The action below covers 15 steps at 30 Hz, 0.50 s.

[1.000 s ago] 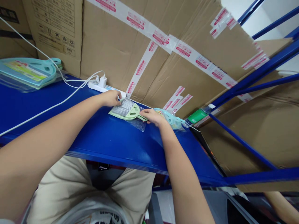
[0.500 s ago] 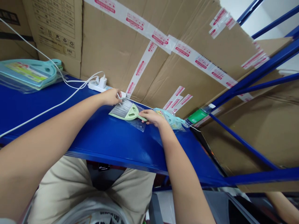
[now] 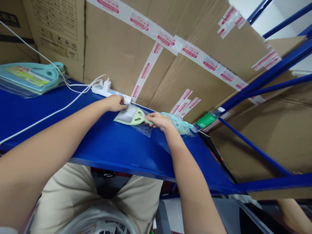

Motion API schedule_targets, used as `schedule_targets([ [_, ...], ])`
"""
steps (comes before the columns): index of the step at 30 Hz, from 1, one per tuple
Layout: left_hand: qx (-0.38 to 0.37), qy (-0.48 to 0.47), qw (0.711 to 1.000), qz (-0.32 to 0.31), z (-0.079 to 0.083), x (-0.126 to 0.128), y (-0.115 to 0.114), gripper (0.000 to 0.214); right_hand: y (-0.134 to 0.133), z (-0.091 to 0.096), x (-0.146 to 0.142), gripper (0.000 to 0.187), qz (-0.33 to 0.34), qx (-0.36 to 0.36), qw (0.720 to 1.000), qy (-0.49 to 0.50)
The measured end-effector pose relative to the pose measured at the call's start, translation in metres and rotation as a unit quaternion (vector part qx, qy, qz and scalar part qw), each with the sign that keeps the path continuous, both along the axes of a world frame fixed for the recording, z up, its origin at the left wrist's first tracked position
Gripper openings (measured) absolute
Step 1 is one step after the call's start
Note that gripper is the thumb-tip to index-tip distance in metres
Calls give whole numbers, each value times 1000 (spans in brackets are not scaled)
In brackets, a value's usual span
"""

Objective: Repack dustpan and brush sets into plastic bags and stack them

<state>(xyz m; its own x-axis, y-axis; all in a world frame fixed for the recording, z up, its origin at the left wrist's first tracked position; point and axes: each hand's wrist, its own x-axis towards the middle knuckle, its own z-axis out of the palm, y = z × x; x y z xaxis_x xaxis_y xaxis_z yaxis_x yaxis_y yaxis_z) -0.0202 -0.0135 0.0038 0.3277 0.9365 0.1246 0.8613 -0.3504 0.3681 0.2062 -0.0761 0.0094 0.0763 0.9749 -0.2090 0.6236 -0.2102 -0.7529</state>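
Note:
A small hand brush (image 3: pixel 137 117) with a pale green handle and grey-white bristles lies on the blue shelf (image 3: pixel 102 143), bristles toward the left. My right hand (image 3: pixel 157 120) is closed round the end of its handle. At the upper left corner of the bristles is my left hand (image 3: pixel 116 103), its fingers bent and pinched together; whatever sits between the fingertips is hidden. A clear plastic bag (image 3: pixel 145 130) shows under and around the brush. Just beyond my right hand lies a light blue dustpan (image 3: pixel 179 124) in a clear wrapper.
Behind my left hand runs a white power strip (image 3: pixel 99 91) with cables. Another wrapped blue dustpan (image 3: pixel 29 76) lies far left. A green-labelled bottle (image 3: pixel 207 120) leans at the right near the blue rack bars. Cardboard (image 3: pixel 117 48) walls the back. Another person's arm (image 3: pixel 293 214) shows bottom right.
My left fingers have curled in and shifted slightly down and left at the bristle corner. My right hand keeps its hold, and the brush stays in nearly the same place.

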Motion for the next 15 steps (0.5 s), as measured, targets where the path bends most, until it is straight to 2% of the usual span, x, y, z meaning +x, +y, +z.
schedule_targets([
  [4,-17,-53,998,32,1,0,0,40,-1,3,3,24,-17,50,998,40],
  [6,-39,-118,991,44,2,1,-2,41,-1,3,8,19,-10,91,993,77],
  [8,-95,-235,967,34,5,3,-6,48,-1,3,14,13,-2,132,985,111],
  [10,-161,-354,921,-1,10,7,-12,52,-1,2,18,11,13,175,976,132],
  [12,-192,-410,891,-20,15,10,-18,47,0,1,21,16,30,207,969,134],
  [15,-173,-400,900,0,21,14,-25,37,2,0,21,21,41,235,964,119],
])
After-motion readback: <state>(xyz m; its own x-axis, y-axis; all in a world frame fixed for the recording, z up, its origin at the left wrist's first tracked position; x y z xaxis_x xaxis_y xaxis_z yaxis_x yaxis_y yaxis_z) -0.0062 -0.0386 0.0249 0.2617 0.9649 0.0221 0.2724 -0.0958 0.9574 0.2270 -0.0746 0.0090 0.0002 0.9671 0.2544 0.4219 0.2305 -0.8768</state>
